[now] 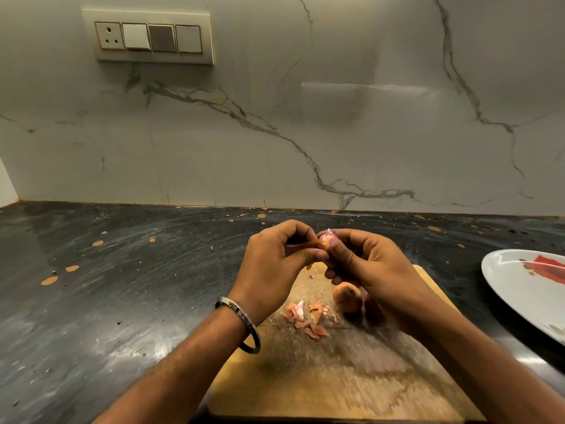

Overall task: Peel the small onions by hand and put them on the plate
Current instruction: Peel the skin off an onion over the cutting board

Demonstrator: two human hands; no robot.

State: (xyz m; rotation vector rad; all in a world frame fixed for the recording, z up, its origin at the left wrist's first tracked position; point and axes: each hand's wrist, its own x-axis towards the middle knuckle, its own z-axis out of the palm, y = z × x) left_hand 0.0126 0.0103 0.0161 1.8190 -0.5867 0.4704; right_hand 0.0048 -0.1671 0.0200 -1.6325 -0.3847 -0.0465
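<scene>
A small onion (328, 237), pinkish-white where its skin is off, is held above the wooden cutting board (351, 371). My right hand (370, 267) grips it with curled fingers. My left hand (281, 258) pinches a strip of its orange-brown skin (308, 245) between thumb and fingers. Two unpeeled onions (347, 298) lie on the board under my right hand, the second partly hidden behind it. A heap of torn skin pieces (308, 316) lies on the board beside them. The white plate (519, 292) with a red print sits at the right edge, cut off by the frame.
The board lies on a dark stone counter (122, 286) dotted with small orange flecks. A marble backsplash (275, 133) rises behind it, with a switch and socket panel (149, 36) high on the left. A steel bangle (241, 322) circles my left wrist.
</scene>
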